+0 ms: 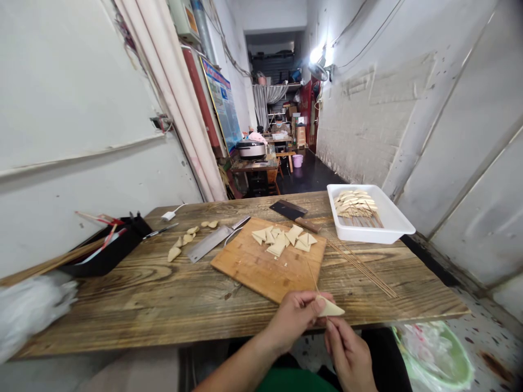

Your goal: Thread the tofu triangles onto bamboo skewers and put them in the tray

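Observation:
My left hand (296, 316) pinches a pale triangular tofu piece (330, 309) at the table's near edge. My right hand (349, 354) sits just below it, fingers closed on a thin bamboo skewer (312, 279) that points up through the piece. On the wooden cutting board (261, 267) ahead lies a pile of tofu triangles (284, 239). A white tray (392, 223) at the right holds several skewered pieces (355, 204). Loose bamboo skewers (362, 268) lie on the table between board and tray.
Two cleavers lie by the board, one (214, 239) at its left, one (294, 213) behind it. Tofu scraps (186, 239) lie left of them. A black holder with sticks (106, 247) and a white bag (28, 310) sit far left. A green bin (437, 356) stands lower right.

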`<state>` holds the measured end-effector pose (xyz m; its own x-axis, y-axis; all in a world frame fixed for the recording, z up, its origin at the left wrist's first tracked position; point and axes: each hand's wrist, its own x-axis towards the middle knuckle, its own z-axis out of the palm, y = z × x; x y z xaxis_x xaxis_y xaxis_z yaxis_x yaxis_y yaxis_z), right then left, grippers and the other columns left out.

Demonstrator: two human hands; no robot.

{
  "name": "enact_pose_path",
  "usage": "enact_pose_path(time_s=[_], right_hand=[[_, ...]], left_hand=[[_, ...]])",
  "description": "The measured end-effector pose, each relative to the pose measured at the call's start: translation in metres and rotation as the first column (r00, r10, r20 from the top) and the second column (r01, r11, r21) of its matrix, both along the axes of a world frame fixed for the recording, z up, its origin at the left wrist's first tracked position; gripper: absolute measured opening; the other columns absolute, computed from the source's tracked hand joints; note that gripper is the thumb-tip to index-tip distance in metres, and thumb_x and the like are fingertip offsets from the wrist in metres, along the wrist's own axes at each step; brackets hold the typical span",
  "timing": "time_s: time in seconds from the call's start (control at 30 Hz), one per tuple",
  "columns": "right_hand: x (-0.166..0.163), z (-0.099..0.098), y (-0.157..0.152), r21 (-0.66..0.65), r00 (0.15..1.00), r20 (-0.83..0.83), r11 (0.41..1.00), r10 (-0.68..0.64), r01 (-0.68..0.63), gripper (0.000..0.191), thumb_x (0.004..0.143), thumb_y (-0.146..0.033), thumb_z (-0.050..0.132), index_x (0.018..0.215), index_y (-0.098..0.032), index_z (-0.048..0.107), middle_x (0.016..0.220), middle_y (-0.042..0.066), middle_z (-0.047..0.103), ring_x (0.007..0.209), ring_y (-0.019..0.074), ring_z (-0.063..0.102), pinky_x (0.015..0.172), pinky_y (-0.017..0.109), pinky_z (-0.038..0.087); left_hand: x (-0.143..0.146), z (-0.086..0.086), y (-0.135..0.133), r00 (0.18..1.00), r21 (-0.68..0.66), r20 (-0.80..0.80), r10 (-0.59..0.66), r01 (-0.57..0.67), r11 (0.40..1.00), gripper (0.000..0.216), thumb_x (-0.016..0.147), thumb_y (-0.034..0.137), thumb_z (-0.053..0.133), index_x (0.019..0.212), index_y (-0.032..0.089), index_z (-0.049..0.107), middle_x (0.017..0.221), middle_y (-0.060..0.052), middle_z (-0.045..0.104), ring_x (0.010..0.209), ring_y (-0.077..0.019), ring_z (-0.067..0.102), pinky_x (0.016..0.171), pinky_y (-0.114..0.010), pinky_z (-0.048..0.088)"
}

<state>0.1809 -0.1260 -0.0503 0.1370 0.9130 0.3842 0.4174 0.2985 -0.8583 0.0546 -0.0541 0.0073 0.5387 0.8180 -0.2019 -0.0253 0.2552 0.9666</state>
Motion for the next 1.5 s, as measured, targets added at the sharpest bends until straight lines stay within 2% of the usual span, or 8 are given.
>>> enact_pose_path(time_s=[0.07,0.13,0.2,0.4,0.67,0.9,1.17,1.5], right_hand=[[0.001,-0.003,0.002,-0.031,1.0,-0.024,0.999,-0.012,0.011,0.027,0.091,-0.033,0.039,0.088,-0.016,0.059,0.049,-0.004,0.048,0.041,0.0087,0.047,0.044,0.016,0.04],[0.001,-0.006,0.003,-0.055,0.999,-0.048,0.998,-0.016,0.013,0.026,0.091,-0.034,0.04,0.094,-0.015,0.059,0.049,-0.005,0.047,0.042,0.0089,0.046,0.045,0.017,0.04],[0.001,-0.009,0.003,-0.074,0.998,-0.061,0.997,-0.003,-0.002,0.027,0.092,-0.034,0.04,0.095,-0.015,0.059,0.048,-0.005,0.045,0.042,0.009,0.046,0.045,0.017,0.04],[0.002,-0.013,0.003,-0.075,0.996,-0.087,0.997,-0.002,-0.005,0.028,0.091,-0.035,0.04,0.094,-0.014,0.059,0.049,-0.005,0.045,0.042,0.009,0.045,0.044,0.017,0.039],[0.01,-0.02,0.002,-0.124,0.996,-0.09,0.992,-0.021,0.01,0.029,0.091,-0.037,0.04,0.094,-0.015,0.058,0.05,-0.005,0.045,0.043,0.0097,0.045,0.045,0.018,0.039],[0.005,-0.016,0.005,-0.14,0.997,-0.078,0.99,0.0,-0.011,0.031,0.091,-0.037,0.039,0.091,-0.014,0.059,0.048,-0.005,0.044,0.043,0.0097,0.045,0.044,0.017,0.038],[0.011,-0.004,0.006,-0.026,0.989,0.147,0.999,0.032,-0.029,0.029,0.091,-0.033,0.04,0.093,-0.017,0.063,0.05,-0.003,0.052,0.044,0.0103,0.052,0.047,0.016,0.044],[0.011,-0.007,0.001,-0.061,0.966,0.218,0.99,0.137,-0.126,0.03,0.093,-0.029,0.037,0.099,-0.017,0.063,0.073,0.005,0.066,0.062,0.0146,0.063,0.062,0.02,0.05]], left_hand=[[-0.012,-0.007,0.026,0.967,0.182,-0.189,0.171,-0.137,0.974,0.061,0.074,0.053,0.053,0.121,0.013,0.051,0.074,-0.004,0.057,0.055,-0.0102,0.043,0.053,-0.022,0.033],[-0.025,-0.014,0.057,0.765,0.553,-0.375,0.524,-0.269,0.789,0.055,0.078,0.048,0.05,0.12,0.013,0.051,0.093,-0.01,0.06,0.077,-0.0166,0.053,0.069,-0.027,0.039],[-0.035,-0.022,0.087,0.529,0.743,-0.51,0.678,-0.126,0.658,0.049,0.078,0.042,0.051,0.115,0.01,0.055,0.106,-0.016,0.057,0.097,-0.0233,0.05,0.083,-0.032,0.036],[-0.04,-0.043,0.13,0.22,0.757,-0.646,0.73,0.064,0.65,0.047,0.073,0.044,0.055,0.103,0.008,0.061,0.097,-0.016,0.06,0.096,-0.0273,0.052,0.085,-0.034,0.034],[-0.069,-0.033,0.135,0.367,0.702,-0.679,0.636,0.069,0.709,0.026,0.067,0.033,0.062,0.084,0.014,0.059,0.085,-0.009,0.061,0.08,-0.0208,0.055,0.068,-0.027,0.037],[-0.082,-0.028,0.127,0.586,0.825,-0.472,0.659,0.029,0.565,0.006,0.072,0.016,0.055,0.077,0.016,0.058,0.103,-0.008,0.059,0.101,-0.0182,0.051,0.087,-0.029,0.037],[-0.081,-0.015,0.1,0.901,0.496,-0.404,0.158,0.071,0.865,0.032,0.069,0.036,0.062,0.089,0.012,0.065,0.086,-0.006,0.065,0.073,-0.0148,0.056,0.066,-0.023,0.041],[-0.08,0.002,0.082,0.924,0.356,-0.379,-0.061,0.206,0.912,0.036,0.069,0.04,0.062,0.09,0.012,0.069,0.077,-0.007,0.067,0.071,-0.0173,0.059,0.067,-0.024,0.043]])
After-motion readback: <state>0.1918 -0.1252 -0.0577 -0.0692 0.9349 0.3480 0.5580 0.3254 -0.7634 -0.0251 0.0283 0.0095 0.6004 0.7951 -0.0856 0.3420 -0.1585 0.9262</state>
